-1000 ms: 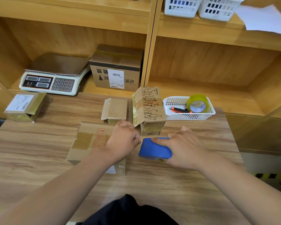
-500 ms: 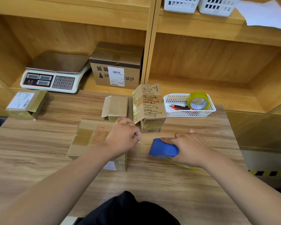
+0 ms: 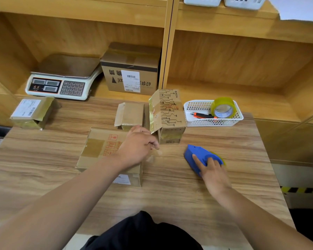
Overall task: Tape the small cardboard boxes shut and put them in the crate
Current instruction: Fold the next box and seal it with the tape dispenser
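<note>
Head view. Left hand (image 3: 137, 147) rests curled on the right end of the flat taped cardboard box (image 3: 99, 150); cannot tell whether its fingertips pinch anything. Right hand (image 3: 212, 171) lies over the blue tape dispenser (image 3: 194, 154), fingers fairly straight, thumb hidden, grip unclear. Plain small box (image 3: 130, 114) and printed small box (image 3: 170, 116) stand just beyond the left hand.

**Open near edge, crowded back row**
You have bare surface (image 3: 170, 195) along the near edge and between the flat box (image 3: 98, 148) and the blue tape dispenser (image 3: 197, 156). Behind them, the small box (image 3: 130, 114), printed box (image 3: 168, 112) and white basket (image 3: 213, 121) stand close together before the shelf (image 3: 224, 91).
</note>
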Motion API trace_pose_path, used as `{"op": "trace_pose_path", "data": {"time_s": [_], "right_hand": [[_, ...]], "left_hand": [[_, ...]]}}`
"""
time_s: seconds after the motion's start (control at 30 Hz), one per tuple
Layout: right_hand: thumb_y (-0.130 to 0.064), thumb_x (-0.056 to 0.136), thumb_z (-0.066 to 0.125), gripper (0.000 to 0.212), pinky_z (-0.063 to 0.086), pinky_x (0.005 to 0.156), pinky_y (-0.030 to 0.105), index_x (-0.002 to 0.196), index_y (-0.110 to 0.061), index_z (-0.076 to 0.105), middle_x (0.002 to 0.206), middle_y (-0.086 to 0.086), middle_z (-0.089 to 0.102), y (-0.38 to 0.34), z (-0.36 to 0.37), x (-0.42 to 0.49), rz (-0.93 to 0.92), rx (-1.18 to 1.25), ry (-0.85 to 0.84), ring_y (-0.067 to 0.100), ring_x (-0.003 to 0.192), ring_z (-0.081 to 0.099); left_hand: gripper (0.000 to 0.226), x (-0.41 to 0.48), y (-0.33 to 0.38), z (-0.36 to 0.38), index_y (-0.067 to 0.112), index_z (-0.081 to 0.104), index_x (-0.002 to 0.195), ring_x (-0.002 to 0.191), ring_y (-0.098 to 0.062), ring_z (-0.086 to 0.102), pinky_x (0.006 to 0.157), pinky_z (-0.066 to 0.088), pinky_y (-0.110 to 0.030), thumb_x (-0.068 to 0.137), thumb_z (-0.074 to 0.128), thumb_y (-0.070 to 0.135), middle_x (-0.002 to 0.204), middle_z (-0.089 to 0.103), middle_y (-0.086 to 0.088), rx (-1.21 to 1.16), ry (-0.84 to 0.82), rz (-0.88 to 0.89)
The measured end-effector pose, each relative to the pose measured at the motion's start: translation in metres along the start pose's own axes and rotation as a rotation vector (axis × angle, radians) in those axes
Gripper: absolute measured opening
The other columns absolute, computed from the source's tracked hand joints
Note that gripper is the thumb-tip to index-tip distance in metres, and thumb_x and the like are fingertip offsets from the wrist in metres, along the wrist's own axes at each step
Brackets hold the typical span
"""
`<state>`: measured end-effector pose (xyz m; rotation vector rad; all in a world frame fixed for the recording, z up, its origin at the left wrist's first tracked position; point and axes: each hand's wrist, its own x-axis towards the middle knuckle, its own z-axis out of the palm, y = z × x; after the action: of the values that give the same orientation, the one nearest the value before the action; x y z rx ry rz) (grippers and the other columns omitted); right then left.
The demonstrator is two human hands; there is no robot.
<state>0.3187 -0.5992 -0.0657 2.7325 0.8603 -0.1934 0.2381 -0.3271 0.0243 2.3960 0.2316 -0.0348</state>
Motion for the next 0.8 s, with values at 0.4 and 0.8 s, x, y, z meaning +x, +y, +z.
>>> {"op": "trace_pose_path", "data": {"time_s": [0.4,0.8], "right_hand": [[-0.069,0.078,0.034,0.063,0.039,0.088,0.029,0.111,-0.027,0.067,0.104,-0.003,0.070,-0.111,-0.091,0.010,0.240,1.893,-0.298,0.011,0.104,0.060],[-0.007,0.086,0.067,0.020,0.045,0.066,0.015,0.067,-0.010,0.061,0.061,-0.001,0.058,-0.119,-0.092,0.006,0.368,1.992,-0.030,0.006,0.059,0.052]], "left_hand": [[0.040,-0.004,0.007,-0.003,0.036,0.069,0.074,0.115,-0.008,0.038,0.100,0.013,-0.017,0.086,0.050,0.003,0.091,0.062,0.011,-0.046,0.021,-0.023],[0.036,-0.004,0.005,-0.001,0.028,0.075,0.085,0.111,-0.005,0.034,0.098,0.021,-0.022,0.089,0.049,0.004,0.089,0.055,0.020,-0.037,0.026,-0.037]]}}
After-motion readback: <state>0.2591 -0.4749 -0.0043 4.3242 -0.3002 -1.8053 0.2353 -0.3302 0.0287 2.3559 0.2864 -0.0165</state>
